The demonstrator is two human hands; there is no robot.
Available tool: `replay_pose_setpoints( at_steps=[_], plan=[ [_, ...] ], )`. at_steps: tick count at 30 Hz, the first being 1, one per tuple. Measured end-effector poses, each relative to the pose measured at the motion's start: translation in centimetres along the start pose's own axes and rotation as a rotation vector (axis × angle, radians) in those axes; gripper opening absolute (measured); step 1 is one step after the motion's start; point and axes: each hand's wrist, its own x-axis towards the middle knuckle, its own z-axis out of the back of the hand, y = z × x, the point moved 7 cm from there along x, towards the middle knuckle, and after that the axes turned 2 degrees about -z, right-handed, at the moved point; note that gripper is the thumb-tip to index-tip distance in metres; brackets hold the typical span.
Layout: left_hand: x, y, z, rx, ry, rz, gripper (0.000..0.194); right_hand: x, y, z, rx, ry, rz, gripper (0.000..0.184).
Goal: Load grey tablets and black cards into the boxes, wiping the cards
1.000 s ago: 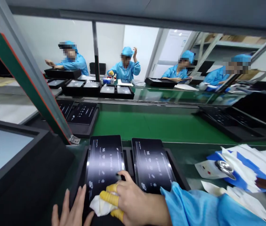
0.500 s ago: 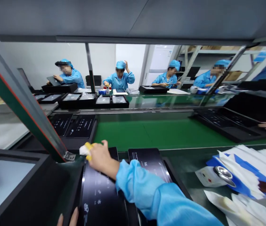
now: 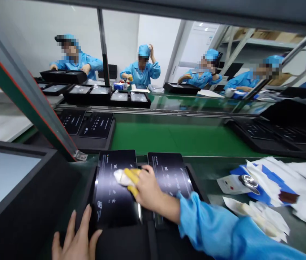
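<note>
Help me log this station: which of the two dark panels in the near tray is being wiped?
The left panel: the right hand presses a white cloth on it. The right panel lies untouched.

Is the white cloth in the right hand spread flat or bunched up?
Bunched up. The white cloth shows as a small crumpled wad pressed under the yellow-capped fingertips of the right hand on the left dark panel.

Right hand (image 3: 144,186) reaches forward and left, blue-sleeved forearm extended, fingers in yellow cots curled closed, palm down. Left hand (image 3: 74,242) lies flat, fingers spread, pointing forward.
</note>
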Motion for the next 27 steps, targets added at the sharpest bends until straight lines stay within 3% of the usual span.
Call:
replay_pose_setpoints(
  at_steps=[4, 7, 10, 13, 15, 20, 22, 24, 27],
  plan=[
    [-0.1, -0.4, 0.5, -0.010, 0.010, -0.051, 0.055, -8.4, 5.7, -1.4, 0.072, -0.054, 0.143, 0.056],
    [-0.1, -1.0, 1.4, -0.004, -0.055, -0.057, 0.054, -10.3, 7.5, -1.3, 0.178, -0.068, 0.208, 0.056],
    [-0.1, -1.2, 1.8, -0.011, -0.056, -0.053, 0.055, -7.5, 6.0, 0.2, 0.232, -0.117, 0.218, 0.057],
    [-0.2, -1.1, 1.7, -0.041, -0.037, -0.061, 0.054, -3.7, 2.4, 1.5, 0.116, -0.190, 0.043, 0.050],
    [-0.3, -1.1, 1.5, -0.045, -0.030, -0.064, 0.054, -3.2, 1.7, 1.2, 0.040, -0.166, 0.010, 0.048],
    [-0.3, -1.2, 1.4, -0.056, -0.042, -0.061, 0.053, -8.5, 6.7, -1.3, 0.120, -0.024, 0.209, 0.058],
    [-0.2, -1.0, 1.8, -0.164, -0.060, -0.046, 0.053, -8.9, 8.1, -1.3, 0.205, 0.003, 0.249, 0.058],
    [-0.2, -0.1, 2.4, -0.412, -0.092, 0.037, 0.052, -6.3, 7.8, -0.7, 0.211, 0.001, 0.208, 0.057],
    [-1.1, 2.6, 3.1, -0.786, -0.242, 0.300, 0.050, 1.4, 5.7, 0.0, 0.054, 0.025, 0.051, 0.054]
  ],
)
